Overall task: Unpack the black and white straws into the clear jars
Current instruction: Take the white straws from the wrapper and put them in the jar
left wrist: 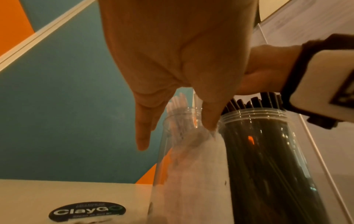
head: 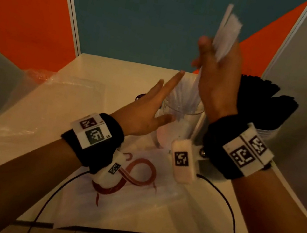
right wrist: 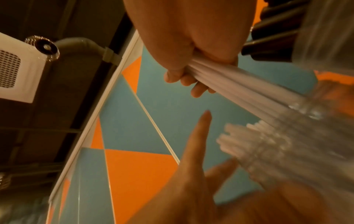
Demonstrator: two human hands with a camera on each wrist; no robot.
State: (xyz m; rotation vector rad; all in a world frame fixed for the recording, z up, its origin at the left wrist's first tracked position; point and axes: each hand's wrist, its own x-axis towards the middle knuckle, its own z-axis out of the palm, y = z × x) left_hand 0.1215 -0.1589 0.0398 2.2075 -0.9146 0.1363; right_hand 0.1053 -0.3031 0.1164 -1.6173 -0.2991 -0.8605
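Overhead, light, slippery white straws (head: 228,32) are clamped mid-length in the right hand (head: 220,76) above the jar (head: 181,117); the left hand (head: 149,111) is spread flat beside it.

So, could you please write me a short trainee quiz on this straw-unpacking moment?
1. True or false: the right hand grips white straws.
2. What fills the jar on the right? A) white straws B) black straws C) nothing
3. Fill in: the left hand's fingers are ____.

Key: 1 true; 2 B; 3 straight
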